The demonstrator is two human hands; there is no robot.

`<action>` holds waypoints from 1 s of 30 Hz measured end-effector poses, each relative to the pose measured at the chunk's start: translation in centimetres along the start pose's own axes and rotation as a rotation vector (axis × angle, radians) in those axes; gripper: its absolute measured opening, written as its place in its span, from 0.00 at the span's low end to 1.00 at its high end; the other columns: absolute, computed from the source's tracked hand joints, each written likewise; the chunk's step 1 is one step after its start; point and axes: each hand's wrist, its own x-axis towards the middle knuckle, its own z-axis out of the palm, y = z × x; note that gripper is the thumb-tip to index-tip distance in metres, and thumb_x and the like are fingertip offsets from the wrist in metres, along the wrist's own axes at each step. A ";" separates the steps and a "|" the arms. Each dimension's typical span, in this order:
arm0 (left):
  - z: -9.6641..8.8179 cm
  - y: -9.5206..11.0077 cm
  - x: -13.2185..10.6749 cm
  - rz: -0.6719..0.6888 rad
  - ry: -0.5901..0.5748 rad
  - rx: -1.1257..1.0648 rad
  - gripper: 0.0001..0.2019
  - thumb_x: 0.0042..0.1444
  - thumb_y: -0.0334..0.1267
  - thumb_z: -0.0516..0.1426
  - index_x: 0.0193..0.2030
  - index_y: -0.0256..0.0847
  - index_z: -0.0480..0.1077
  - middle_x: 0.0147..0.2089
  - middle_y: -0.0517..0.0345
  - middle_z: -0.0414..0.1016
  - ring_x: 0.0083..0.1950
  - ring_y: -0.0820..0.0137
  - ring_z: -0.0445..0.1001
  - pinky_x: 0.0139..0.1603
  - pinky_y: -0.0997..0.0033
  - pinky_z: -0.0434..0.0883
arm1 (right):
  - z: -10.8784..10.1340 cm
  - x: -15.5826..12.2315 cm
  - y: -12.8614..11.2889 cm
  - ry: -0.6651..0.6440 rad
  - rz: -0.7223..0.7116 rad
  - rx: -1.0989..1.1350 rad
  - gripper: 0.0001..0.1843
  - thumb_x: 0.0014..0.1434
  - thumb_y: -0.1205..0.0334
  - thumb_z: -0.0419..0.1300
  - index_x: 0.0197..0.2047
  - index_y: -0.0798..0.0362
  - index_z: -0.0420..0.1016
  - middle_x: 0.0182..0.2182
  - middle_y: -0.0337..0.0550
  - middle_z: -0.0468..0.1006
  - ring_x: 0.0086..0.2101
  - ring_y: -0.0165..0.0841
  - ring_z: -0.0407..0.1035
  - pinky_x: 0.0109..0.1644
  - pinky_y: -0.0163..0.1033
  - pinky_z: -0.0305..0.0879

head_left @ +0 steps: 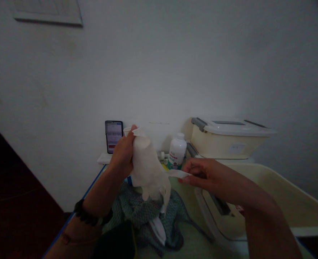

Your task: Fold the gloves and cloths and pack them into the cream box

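Observation:
A white rubber glove (147,160) hangs between my hands, its fingers dangling down. My left hand (122,149) pinches the cuff at the top left, with a dark bead bracelet on that wrist. Between the thumb and fingertips of my right hand (202,172) is one finger of the glove, stretched out to the right. Below the glove lies a crumpled grey-green knitted cloth (142,212) with a white piece (157,230) on it. A white bottle (177,149) with a green and red label stands just behind my right fingertips.
A phone (114,136) leans upright against the wall at the back left. On the right are a lidded cream storage box (223,140) and an open cream bin (285,187). A dark object (118,241) sits at the near edge of the table.

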 end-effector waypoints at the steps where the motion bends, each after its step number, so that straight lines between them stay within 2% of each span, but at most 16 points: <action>1: 0.0 0.0 -0.2 0.018 -0.041 0.058 0.07 0.52 0.40 0.58 0.30 0.39 0.70 0.18 0.65 0.69 0.17 0.76 0.66 0.18 0.81 0.63 | 0.0 -0.1 0.1 -0.002 0.012 -0.024 0.07 0.57 0.58 0.57 0.33 0.53 0.69 0.30 0.40 0.77 0.31 0.33 0.71 0.33 0.35 0.63; 3: 0.1 -0.1 -0.6 0.032 -0.142 0.185 0.06 0.51 0.40 0.58 0.31 0.40 0.71 0.18 0.66 0.68 0.18 0.76 0.66 0.18 0.81 0.62 | 0.3 -0.2 0.1 0.029 0.033 -0.046 0.09 0.55 0.57 0.60 0.37 0.53 0.69 0.35 0.44 0.77 0.37 0.36 0.71 0.40 0.39 0.65; 5: 0.0 -0.2 -1.0 0.022 -0.255 0.317 0.06 0.49 0.38 0.59 0.32 0.38 0.72 0.20 0.64 0.70 0.20 0.75 0.67 0.21 0.80 0.63 | 0.8 0.0 -0.3 0.103 0.040 -0.007 0.21 0.51 0.52 0.63 0.46 0.51 0.68 0.46 0.48 0.74 0.45 0.40 0.69 0.48 0.45 0.63; 7: 0.0 -0.4 -1.4 0.069 -0.366 0.489 0.07 0.48 0.39 0.60 0.31 0.37 0.72 0.23 0.61 0.71 0.23 0.74 0.67 0.22 0.79 0.63 | 1.3 0.2 -0.8 0.176 0.033 0.082 0.32 0.49 0.47 0.64 0.54 0.49 0.61 0.51 0.50 0.71 0.48 0.42 0.67 0.51 0.48 0.62; 8: 0.0 -0.4 -1.5 0.126 -0.428 0.597 0.07 0.49 0.40 0.60 0.30 0.38 0.71 0.24 0.61 0.71 0.24 0.73 0.67 0.23 0.79 0.63 | 1.5 0.4 -1.0 0.192 0.025 0.131 0.34 0.50 0.45 0.63 0.56 0.48 0.59 0.51 0.51 0.71 0.48 0.42 0.68 0.50 0.49 0.63; 10: 0.1 -0.5 -1.8 0.245 -0.533 0.778 0.10 0.51 0.43 0.59 0.29 0.39 0.69 0.25 0.62 0.69 0.26 0.73 0.66 0.24 0.78 0.62 | 1.9 0.8 -1.3 0.181 -0.004 0.201 0.32 0.51 0.44 0.61 0.55 0.47 0.58 0.46 0.49 0.73 0.43 0.40 0.70 0.45 0.47 0.66; 12: 0.2 -0.5 -2.0 0.289 -0.583 0.846 0.11 0.52 0.45 0.58 0.29 0.39 0.67 0.24 0.63 0.67 0.26 0.73 0.65 0.24 0.78 0.61 | 2.1 1.2 -1.4 0.168 -0.035 0.236 0.28 0.51 0.45 0.61 0.52 0.47 0.60 0.42 0.46 0.74 0.38 0.37 0.71 0.40 0.44 0.67; 16: 0.4 -0.3 -2.4 0.190 -0.688 0.783 0.11 0.55 0.45 0.55 0.31 0.39 0.67 0.26 0.62 0.66 0.26 0.73 0.64 0.24 0.78 0.61 | 2.3 1.9 -1.2 0.257 -0.108 0.331 0.15 0.52 0.55 0.62 0.39 0.50 0.61 0.31 0.37 0.70 0.30 0.30 0.67 0.33 0.37 0.64; 18: 0.5 -0.3 -2.7 0.147 -0.754 0.742 0.09 0.54 0.43 0.56 0.32 0.39 0.67 0.26 0.63 0.65 0.27 0.74 0.63 0.25 0.78 0.61 | 2.5 2.0 -1.1 0.314 -0.123 0.336 0.11 0.55 0.58 0.59 0.36 0.50 0.60 0.28 0.34 0.67 0.27 0.27 0.63 0.29 0.34 0.60; 21: 0.6 -0.3 -2.8 0.165 -0.812 0.742 0.08 0.53 0.41 0.57 0.30 0.39 0.67 0.26 0.64 0.64 0.28 0.74 0.62 0.28 0.77 0.60 | 2.7 1.8 -1.4 0.330 -0.127 0.308 0.09 0.57 0.61 0.56 0.40 0.48 0.59 0.29 0.33 0.66 0.26 0.26 0.60 0.28 0.33 0.58; 25: 0.2 -0.3 -2.6 0.173 -0.866 0.724 0.09 0.54 0.43 0.56 0.31 0.39 0.67 0.27 0.64 0.65 0.29 0.73 0.63 0.30 0.77 0.61 | 2.8 1.7 -1.7 0.282 -0.165 0.334 0.14 0.56 0.62 0.56 0.46 0.47 0.59 0.36 0.37 0.68 0.32 0.29 0.65 0.33 0.35 0.61; 27: -0.1 -0.2 -2.4 0.093 -0.915 0.671 0.10 0.49 0.42 0.60 0.36 0.39 0.67 0.30 0.63 0.67 0.31 0.73 0.65 0.30 0.77 0.63 | 2.7 1.9 -1.6 0.302 -0.181 0.340 0.11 0.56 0.61 0.56 0.43 0.49 0.62 0.37 0.39 0.69 0.34 0.30 0.65 0.35 0.35 0.61; 30: -0.5 -0.1 -2.1 -0.046 -0.945 0.668 0.20 0.40 0.37 0.66 0.41 0.41 0.67 0.33 0.62 0.70 0.33 0.70 0.69 0.30 0.76 0.67 | 2.5 2.2 -1.4 0.398 -0.181 0.400 0.06 0.55 0.60 0.56 0.37 0.50 0.62 0.32 0.37 0.68 0.31 0.29 0.64 0.31 0.34 0.59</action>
